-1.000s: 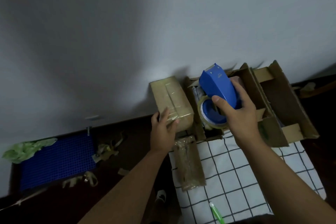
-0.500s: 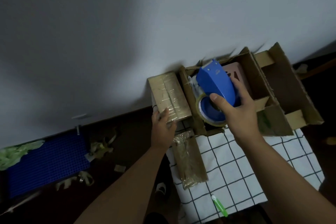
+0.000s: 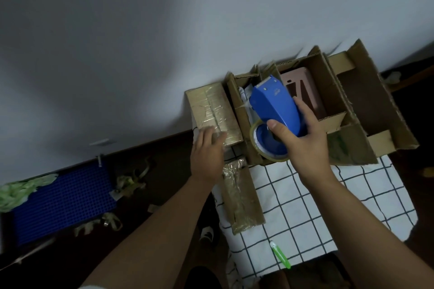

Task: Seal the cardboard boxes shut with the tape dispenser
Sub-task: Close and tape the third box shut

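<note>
My right hand [image 3: 303, 141] grips a blue tape dispenser [image 3: 273, 108] with a roll of clear tape, held over a large open cardboard box [image 3: 333, 91] whose flaps stand up. A pink item [image 3: 305, 91] lies inside that box. Left of it stands a small taped cardboard box [image 3: 211, 105] against the wall. My left hand [image 3: 206, 155] rests on the near end of this small box, fingers laid over it. Another taped flat box [image 3: 242, 195] lies nearer me on the checked cloth [image 3: 305, 199].
A green pen-like tool [image 3: 280, 254] lies at the cloth's near edge. On the dark floor to the left are a blue grid mat [image 3: 61, 202], crumpled tape scraps [image 3: 129, 183] and a green plastic bag [image 3: 21, 192]. A white wall is behind the boxes.
The view has shifted so the boxes sit higher and further right. My left hand has flattened onto the small box's near end. My right hand keeps the dispenser over the open box.
</note>
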A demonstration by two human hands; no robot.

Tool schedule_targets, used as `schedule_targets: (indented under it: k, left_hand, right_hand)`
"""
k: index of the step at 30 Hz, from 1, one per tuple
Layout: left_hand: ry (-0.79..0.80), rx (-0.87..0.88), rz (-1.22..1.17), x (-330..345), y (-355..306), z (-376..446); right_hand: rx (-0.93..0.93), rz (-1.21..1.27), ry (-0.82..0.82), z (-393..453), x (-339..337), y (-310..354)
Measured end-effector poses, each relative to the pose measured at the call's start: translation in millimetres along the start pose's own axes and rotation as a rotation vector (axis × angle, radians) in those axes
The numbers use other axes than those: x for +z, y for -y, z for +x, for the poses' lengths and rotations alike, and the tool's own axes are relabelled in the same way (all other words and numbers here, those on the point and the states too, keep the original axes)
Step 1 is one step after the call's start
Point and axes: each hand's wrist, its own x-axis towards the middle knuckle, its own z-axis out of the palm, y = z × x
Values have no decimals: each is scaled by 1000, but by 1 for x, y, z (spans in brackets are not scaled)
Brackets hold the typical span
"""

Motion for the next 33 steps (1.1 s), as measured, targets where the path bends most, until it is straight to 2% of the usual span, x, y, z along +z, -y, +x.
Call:
schedule_targets:
  k: [5,10,15,21,26,33]
  left_hand:
    - [11,-12,-34,-10,-16,-1]
    - [21,92,-203,-22,-63,-15]
    - [97,204,-33,-6,-97,-35]
    - [53,94,190,14,-121,-36]
    - [-50,-8,153,24,-141,-45]
    - [-91,13,56,34,-178,-99]
  right_hand:
    - [-8,-4,-16,-5,-10,6]
    - [-21,12,-71,-13,-33,20]
    - [-21,36,-130,-20,-70,18]
    - [-20,34,-104,-25,-114,-7]
    - [-33,19,6,-27,-138,-29]
    - [-68,13,69,-52,-165,-39]
